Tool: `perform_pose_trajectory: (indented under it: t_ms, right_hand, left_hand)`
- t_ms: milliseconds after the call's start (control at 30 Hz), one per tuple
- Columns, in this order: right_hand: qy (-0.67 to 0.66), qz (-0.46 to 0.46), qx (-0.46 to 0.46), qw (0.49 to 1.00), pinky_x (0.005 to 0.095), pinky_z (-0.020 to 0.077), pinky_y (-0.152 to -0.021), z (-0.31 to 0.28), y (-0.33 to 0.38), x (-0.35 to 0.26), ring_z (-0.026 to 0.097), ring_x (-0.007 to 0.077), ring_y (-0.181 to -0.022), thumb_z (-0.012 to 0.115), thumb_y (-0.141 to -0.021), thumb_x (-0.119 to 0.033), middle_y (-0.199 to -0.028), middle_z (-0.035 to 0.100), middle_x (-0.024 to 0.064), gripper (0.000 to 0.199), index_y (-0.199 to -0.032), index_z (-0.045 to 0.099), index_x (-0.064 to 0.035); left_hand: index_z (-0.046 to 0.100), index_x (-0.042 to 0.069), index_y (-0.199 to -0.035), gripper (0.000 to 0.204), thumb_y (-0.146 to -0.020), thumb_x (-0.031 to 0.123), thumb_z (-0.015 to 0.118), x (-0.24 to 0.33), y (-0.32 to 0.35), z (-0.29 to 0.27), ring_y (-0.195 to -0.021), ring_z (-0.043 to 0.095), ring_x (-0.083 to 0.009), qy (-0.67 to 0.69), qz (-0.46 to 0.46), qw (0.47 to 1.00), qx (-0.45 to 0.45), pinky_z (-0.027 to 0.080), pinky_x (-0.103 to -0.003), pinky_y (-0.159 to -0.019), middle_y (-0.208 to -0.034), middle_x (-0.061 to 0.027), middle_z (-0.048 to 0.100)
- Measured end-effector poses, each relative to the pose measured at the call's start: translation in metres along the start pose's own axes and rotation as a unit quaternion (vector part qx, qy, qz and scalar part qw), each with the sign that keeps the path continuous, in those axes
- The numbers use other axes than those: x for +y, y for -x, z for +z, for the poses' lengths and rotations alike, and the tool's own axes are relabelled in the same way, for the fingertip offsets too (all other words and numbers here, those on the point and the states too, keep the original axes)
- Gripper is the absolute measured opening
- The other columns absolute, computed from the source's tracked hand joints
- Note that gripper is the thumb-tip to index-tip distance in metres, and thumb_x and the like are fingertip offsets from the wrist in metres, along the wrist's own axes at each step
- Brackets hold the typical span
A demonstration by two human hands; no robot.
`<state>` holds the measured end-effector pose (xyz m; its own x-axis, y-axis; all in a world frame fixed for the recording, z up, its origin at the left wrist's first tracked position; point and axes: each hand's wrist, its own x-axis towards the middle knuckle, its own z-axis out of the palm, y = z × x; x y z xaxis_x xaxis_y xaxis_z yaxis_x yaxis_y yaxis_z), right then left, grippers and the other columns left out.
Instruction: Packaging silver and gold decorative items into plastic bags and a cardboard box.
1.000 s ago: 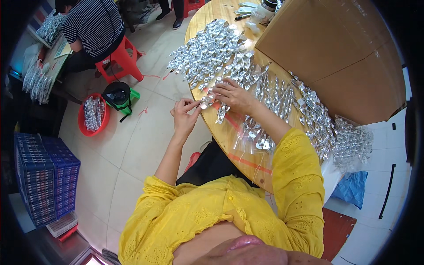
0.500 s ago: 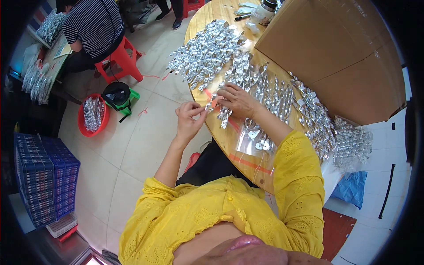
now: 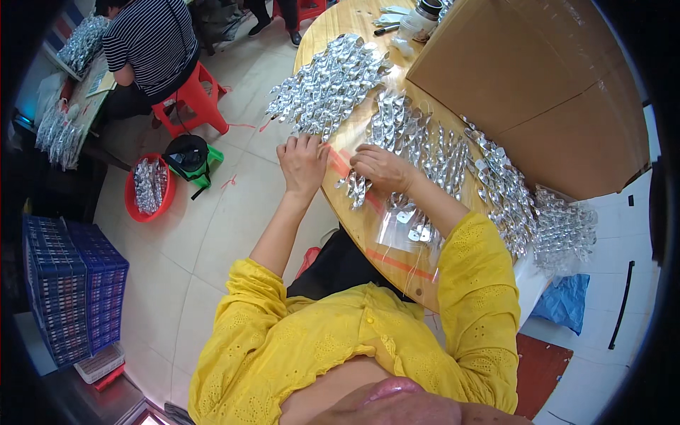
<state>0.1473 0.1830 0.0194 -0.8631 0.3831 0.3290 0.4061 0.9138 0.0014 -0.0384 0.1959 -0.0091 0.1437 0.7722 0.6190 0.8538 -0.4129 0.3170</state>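
Many shiny silver twisted strips lie in a large heap (image 3: 336,78) on a rounded wooden table (image 3: 316,34). My left hand (image 3: 302,164) is at the heap's near edge by the table rim, its fingers bent down and their tips hidden from me. To its right, my right hand (image 3: 384,168) is closed over a small bunch of silver twisted strips (image 3: 354,188), which hangs out below the fingers. Between the hands an orange-red band (image 3: 339,161) shows on the table. More strips lie in a row (image 3: 443,152) beyond my right hand.
A large cardboard box (image 3: 531,92) stands at the right of the table, with a jar (image 3: 418,25) behind. Strips in clear plastic (image 3: 567,230) lie at the right. On the left are a red basin (image 3: 170,190), blue crates (image 3: 74,283) and a person on a red stool (image 3: 200,99).
My left hand has left the spot beside my right hand and moved up to the heap's near edge. The right hand has shifted slightly down, still by the small bunch.
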Motion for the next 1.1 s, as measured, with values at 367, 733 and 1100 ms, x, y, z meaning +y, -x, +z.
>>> perform_pose_trajectory:
  t_ms: [367, 733, 1100]
  right_hand:
    - [-0.069, 0.038, -0.008, 0.997, 0.0312, 0.0412, -0.075, 0.000, 0.002, 0.000, 0.051, 0.0227, -0.079, 0.059, -0.050, -0.004, -0.083, 0.052, 0.0056, 0.028, -0.076, 0.048, -0.0064]
    - [-0.015, 0.093, 0.089, 0.992, 0.0448, 0.0273, -0.094, -0.018, -0.006, 0.009, 0.039, 0.0274, -0.112, 0.058, -0.052, -0.002, -0.114, 0.045, 0.0106, 0.023, -0.074, 0.050, -0.0035]
    - [-0.152, 0.244, 0.477, 0.830, 0.0245, 0.0438, -0.070, -0.142, -0.010, 0.044, 0.053, 0.0130, -0.086, 0.048, -0.078, -0.005, -0.096, 0.054, 0.0107, 0.010, -0.087, 0.053, -0.0020]
  left_hand:
    - [0.056, 0.008, -0.070, 0.009, -0.070, 0.017, 0.056, -0.001, -0.002, -0.010, -0.066, 0.050, -0.0212, 0.010, 0.026, 0.999, -0.020, 0.037, -0.034, -0.061, -0.069, -0.0039, 0.055]
    - [0.056, 0.006, -0.078, 0.012, -0.071, 0.016, 0.057, 0.023, -0.009, -0.041, -0.081, 0.050, -0.0220, 0.358, -0.051, 0.925, -0.115, 0.037, -0.034, -0.071, -0.076, -0.0059, 0.056]
    - [0.054, 0.010, -0.104, 0.035, -0.075, 0.029, 0.051, -0.007, -0.005, 0.020, -0.121, 0.019, -0.0304, 0.052, 0.096, 0.984, -0.142, 0.012, -0.049, -0.097, -0.121, -0.0096, 0.038]
